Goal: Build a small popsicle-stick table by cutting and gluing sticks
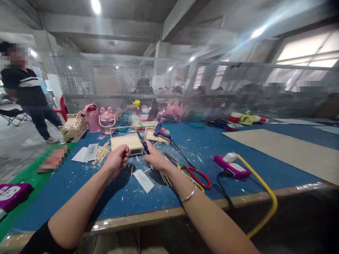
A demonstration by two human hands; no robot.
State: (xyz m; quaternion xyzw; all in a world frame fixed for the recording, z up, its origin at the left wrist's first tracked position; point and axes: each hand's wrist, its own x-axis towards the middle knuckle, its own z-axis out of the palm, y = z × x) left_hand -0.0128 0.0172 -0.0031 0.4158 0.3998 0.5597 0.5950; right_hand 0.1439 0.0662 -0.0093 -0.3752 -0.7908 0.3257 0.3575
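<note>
My left hand [118, 160] is closed in a pinch in front of a small wooden frame model [127, 142]; whatever is between its fingertips is too small to name. Just to the right, my right hand [155, 157] wraps round a dark slim tool [142, 141], whose tip points up and left over the model's right end. Thin wooden sticks [101, 153] lie in a pile left of my left hand. More sticks [165, 178] lie below my right hand. A white paper slip [143, 181] rests between my forearms.
A blue glue gun [161, 131] stands behind my right hand. Red-handled scissors [200, 177] and a purple power strip [231, 166] lie to the right. Pink bottles [92, 119] and stacked wooden models [72, 126] stand at the back left. A person [29, 88] stands beyond.
</note>
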